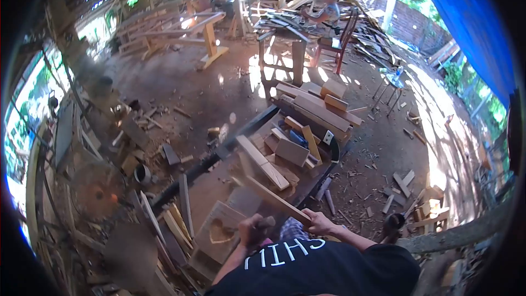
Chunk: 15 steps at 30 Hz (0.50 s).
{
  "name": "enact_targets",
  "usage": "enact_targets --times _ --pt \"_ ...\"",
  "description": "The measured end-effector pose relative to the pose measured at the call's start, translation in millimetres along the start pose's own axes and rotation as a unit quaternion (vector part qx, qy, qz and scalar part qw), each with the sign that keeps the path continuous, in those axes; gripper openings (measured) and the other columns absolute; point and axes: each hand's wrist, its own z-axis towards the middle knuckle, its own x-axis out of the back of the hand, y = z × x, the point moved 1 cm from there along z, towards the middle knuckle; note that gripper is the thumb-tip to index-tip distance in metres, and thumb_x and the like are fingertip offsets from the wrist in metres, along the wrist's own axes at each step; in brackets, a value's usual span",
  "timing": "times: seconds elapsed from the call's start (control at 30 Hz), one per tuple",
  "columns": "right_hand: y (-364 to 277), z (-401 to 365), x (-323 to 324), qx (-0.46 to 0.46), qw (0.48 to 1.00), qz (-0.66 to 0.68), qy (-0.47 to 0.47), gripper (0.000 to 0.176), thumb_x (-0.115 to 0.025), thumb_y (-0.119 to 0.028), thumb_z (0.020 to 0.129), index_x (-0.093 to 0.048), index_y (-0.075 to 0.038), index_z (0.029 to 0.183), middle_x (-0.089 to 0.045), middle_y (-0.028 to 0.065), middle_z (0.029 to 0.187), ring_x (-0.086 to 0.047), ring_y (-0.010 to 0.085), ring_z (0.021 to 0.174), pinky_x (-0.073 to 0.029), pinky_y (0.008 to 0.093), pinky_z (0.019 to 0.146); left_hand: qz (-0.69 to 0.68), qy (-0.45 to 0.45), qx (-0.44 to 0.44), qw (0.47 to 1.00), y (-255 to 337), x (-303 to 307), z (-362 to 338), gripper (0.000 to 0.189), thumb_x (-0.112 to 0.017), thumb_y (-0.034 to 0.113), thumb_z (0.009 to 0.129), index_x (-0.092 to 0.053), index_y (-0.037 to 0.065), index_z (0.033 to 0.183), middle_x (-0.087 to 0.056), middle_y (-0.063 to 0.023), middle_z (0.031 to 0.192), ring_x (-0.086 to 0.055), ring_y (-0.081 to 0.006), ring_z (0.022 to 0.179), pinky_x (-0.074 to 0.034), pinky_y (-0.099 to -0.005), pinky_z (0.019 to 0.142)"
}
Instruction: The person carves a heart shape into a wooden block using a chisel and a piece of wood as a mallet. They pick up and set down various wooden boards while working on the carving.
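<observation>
My right hand [320, 223] is closed around the near end of a long, narrow wooden strip [276, 198], which slants away over the workbench [211, 182]. My left hand [253, 231] is a fist beside a board with a heart-shaped mark [220, 232]. A short brownish end shows at its knuckles, but I cannot make out what it is. Ahead of the strip lies a pale wooden beam [263, 163] with lines across it. Farther along the bench, a wooden block [291, 152] sits among sticks and a blue tool [297, 138].
Stacked planks [315, 109] lie at the bench's far end. Timber pieces [175, 225] lean on the left. A person [327, 11] is at the back near a red-brown chair [342, 41]. A stool [392, 83] stands right, and wood scraps [402, 183] litter the dirt floor.
</observation>
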Motion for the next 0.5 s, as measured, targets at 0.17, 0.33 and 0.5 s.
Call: enact_targets --times 0.17,0.33,0.5 --pt "-17 3 10 0.221 0.938 0.115 0.242 0.047 -0.075 -0.012 0.078 -0.054 -0.006 0.120 -0.065 0.0129 0.102 -0.066 0.0265 0.091 -0.052 0.0375 0.079 -0.144 0.029 -0.052 0.988 -17 16 15 0.029 -0.077 0.017 0.082 -0.054 0.006 0.068 -0.055 -0.0047 0.063 -0.055 -0.0186 0.058 -0.046 -0.0328 0.058" --pt "-21 11 54 0.322 0.934 -0.086 0.127 0.045 -0.072 -0.014 0.078 -0.052 -0.007 0.117 -0.059 0.0130 0.093 -0.063 0.0328 0.090 -0.052 0.0431 0.076 -0.250 -0.011 0.050 0.967 -5 62 11 0.031 -0.077 0.003 0.081 -0.049 0.007 0.070 -0.049 0.0043 0.068 -0.040 -0.0072 0.064 -0.037 -0.0244 0.060" --pt "19 25 27 0.170 0.948 -0.267 -0.016 0.038 -0.067 -0.016 0.079 -0.052 -0.010 0.114 -0.060 0.0154 0.090 -0.066 0.0358 0.090 -0.052 0.0483 0.072 -0.243 0.020 0.059 0.968 -12 71 3 0.030 -0.077 0.004 0.081 -0.049 0.007 0.071 -0.049 0.0039 0.070 -0.041 -0.0074 0.065 -0.038 -0.0244 0.062"
